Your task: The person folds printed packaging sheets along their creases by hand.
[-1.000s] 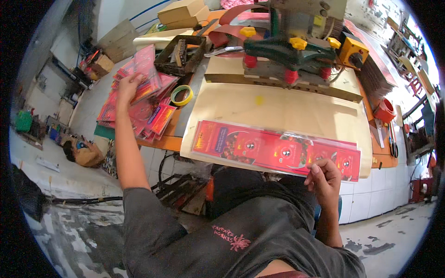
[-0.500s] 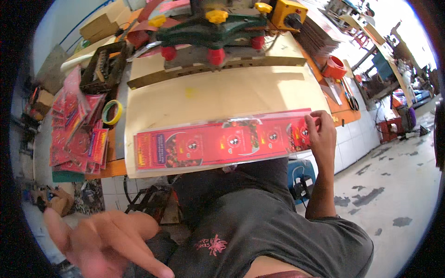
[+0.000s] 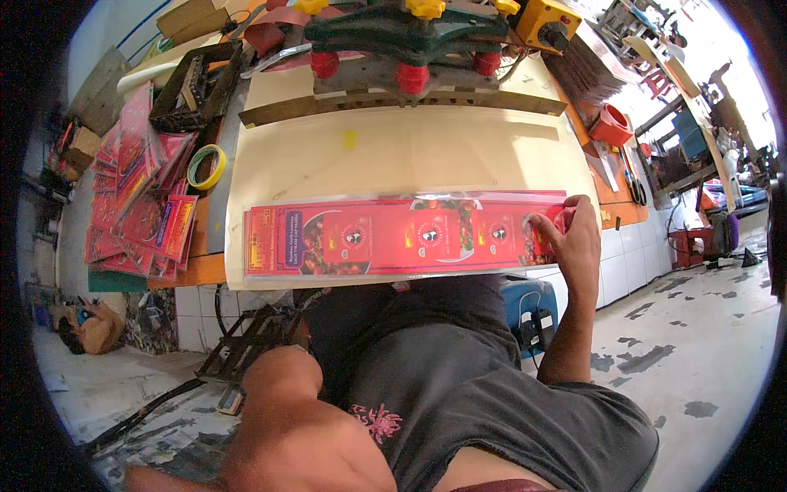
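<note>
A long red printed plastic packaging strip (image 3: 385, 238) lies across the front of a cream-covered board (image 3: 443, 152). It carries food pictures, round emblems and a glossy clear film edge. At its right end, my right hand (image 3: 579, 234) is closed on it, the thumb on top and the fingers bent round the edge. Low in front of my body is my left hand (image 3: 307, 447), close to the camera and away from the strip. Its fingers are mostly hidden or cut off by the lower edge of the picture.
A green press with red feet (image 3: 412, 78) stands behind a long metal bar (image 3: 402, 107). Red printed packets (image 3: 135, 209) are piled at left beside a yellow tape roll (image 3: 206, 167) and a black tray (image 3: 193, 86). Scissors (image 3: 635, 184) and a red tape roll (image 3: 611, 125) lie at right.
My left hand has swung from the lower left toward my body. The strip now lies straighter along the board, its right end still in my right hand. The view has shifted slightly.
</note>
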`<state>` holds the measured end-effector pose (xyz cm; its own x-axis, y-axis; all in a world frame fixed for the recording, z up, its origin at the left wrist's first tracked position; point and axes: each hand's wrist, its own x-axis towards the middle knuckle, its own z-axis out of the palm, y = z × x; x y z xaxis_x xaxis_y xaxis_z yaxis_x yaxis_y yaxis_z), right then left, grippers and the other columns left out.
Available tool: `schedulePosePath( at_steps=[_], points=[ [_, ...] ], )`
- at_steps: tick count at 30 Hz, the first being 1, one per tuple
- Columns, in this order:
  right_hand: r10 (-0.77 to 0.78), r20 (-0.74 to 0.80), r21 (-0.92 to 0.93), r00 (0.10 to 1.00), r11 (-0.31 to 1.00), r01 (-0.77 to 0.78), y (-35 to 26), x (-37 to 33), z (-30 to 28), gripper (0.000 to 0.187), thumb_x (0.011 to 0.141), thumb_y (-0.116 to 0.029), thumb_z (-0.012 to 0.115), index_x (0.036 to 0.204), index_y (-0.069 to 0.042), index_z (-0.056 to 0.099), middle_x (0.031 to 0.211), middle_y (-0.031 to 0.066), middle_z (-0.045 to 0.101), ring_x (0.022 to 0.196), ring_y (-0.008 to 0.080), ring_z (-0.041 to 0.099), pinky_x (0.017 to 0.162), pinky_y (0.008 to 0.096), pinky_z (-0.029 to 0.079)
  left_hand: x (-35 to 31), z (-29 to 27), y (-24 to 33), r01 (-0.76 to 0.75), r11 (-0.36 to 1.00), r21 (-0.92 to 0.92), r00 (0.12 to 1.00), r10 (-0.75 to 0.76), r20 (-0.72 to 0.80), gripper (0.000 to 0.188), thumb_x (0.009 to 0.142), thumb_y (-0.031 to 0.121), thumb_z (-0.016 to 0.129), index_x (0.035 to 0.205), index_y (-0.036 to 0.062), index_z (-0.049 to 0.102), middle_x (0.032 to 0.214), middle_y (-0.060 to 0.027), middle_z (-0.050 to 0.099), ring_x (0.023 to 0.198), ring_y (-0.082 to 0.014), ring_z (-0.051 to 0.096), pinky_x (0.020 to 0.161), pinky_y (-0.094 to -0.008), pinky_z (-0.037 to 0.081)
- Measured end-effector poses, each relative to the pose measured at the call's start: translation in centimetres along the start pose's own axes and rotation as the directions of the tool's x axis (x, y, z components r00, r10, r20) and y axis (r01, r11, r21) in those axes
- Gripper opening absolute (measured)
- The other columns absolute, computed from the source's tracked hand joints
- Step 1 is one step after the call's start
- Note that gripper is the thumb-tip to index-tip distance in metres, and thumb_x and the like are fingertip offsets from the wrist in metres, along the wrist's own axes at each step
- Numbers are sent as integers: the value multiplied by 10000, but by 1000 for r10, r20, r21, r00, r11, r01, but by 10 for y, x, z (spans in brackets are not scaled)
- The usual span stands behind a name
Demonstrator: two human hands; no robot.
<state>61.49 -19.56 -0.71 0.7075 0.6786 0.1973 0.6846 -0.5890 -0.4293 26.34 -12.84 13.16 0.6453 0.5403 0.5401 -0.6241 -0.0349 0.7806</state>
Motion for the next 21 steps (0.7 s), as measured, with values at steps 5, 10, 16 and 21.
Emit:
schedulePosePath(
  at_steps=[5, 10, 16, 21],
  points=[
    [-34, 11, -3, 999, 999, 34, 4, 4, 1, 642, 726, -436, 853, 1101, -18, 542, 1003, 168, 608, 938, 342, 608, 830, 447, 485, -2, -7, -16, -20, 1000, -19, 1000, 20, -4, 431, 974, 366, 615, 1262, 116, 415, 1023, -217, 630, 641, -225, 522, 657, -397, 411],
    [-58, -7, 41, 998, 997, 59, 5, 1, 2, 644, 740, -413, 849, 1147, -13, 552, 1022, 174, 613, 952, 342, 614, 841, 442, 488, -11, -11, -16, -49, 999, -5, 998, 49, -34, 450, 968, 360, 621, 1285, 122, 409, 1082, -218, 626, 649, -219, 535, 660, -391, 416],
    [91, 92, 191, 992, 976, -107, 18, -1, -12, 582, 800, -361, 814, 1171, 19, 575, 1026, 195, 605, 901, 337, 597, 825, 438, 485, -30, -20, -31, -411, 908, -83, 890, 380, -252, 512, 939, 385, 665, 1262, 96, 393, 1107, -245, 642, 497, -171, 517, 495, -308, 432],
    [-24, -181, -164, 983, 987, -6, 45, -9, -16, 565, 818, -449, 779, 1095, 4, 588, 953, 189, 619, 887, 355, 608, 785, 441, 489, -46, -89, -65, 341, 758, 556, 790, 90, -607, 232, 970, 171, 608, 1088, 21, 476, 1116, -275, 671, 600, -101, 562, 615, -193, 468]
  ],
)
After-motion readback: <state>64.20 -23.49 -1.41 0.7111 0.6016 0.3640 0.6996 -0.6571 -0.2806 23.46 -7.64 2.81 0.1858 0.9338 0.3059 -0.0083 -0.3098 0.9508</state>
